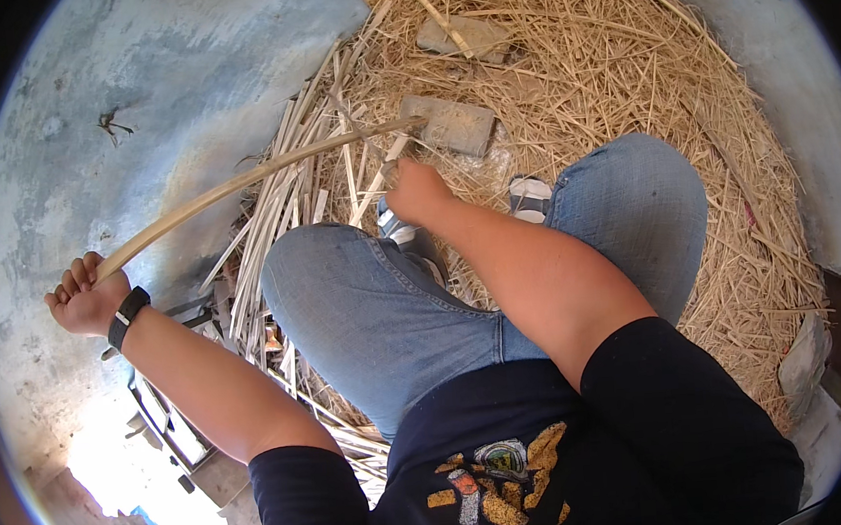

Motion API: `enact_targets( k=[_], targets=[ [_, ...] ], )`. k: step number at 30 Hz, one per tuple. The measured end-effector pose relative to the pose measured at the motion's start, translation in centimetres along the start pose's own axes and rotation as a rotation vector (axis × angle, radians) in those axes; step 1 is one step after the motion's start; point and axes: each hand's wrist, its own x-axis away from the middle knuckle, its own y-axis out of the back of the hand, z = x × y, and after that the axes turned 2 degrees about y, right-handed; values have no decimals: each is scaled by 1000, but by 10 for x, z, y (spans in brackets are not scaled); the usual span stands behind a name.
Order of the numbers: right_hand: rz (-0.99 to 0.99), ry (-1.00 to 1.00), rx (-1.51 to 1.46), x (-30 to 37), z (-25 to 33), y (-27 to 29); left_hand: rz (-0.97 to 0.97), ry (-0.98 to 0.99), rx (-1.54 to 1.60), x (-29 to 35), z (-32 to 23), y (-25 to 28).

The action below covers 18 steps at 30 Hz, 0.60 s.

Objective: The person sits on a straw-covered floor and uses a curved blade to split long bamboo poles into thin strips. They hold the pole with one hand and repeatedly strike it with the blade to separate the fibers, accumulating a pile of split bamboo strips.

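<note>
My left hand [91,295], out to the left with a dark band on its wrist, is closed round one end of a long, bowed bamboo strip [239,182]. The strip arches across in front of my left knee, and its far end lies by a grey brick [455,125] on the floor. My right hand [418,192] is closed in a fist near that far end. From it a thin, dark knife blade [357,125] points up and left, crossing the strip. The knife's handle is mostly hidden in my fist.
Pale split strips [279,194] lie piled along the left beside a blue-grey wall [135,78]. Straw-like shavings [611,64] cover the floor ahead and to the right. A second brick [463,40] lies farther off. My bent knees flank the work.
</note>
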Motion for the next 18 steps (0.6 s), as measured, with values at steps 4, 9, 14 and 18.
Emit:
enact_targets(
  k=[4, 9, 14, 18],
  targets=[
    [73, 220, -88, 12, 38, 8, 34, -35, -10, 10, -4, -15],
    [147, 300, -109, 14, 35, -3, 61, -58, -19, 4, -8, -22],
    [28, -81, 43, -22, -35, -4, -111, -25, -88, 0, -2, -14],
    [40, -117, 16, -11, -21, -7, -167, -19, -39, 6, -1, -2]
  ],
)
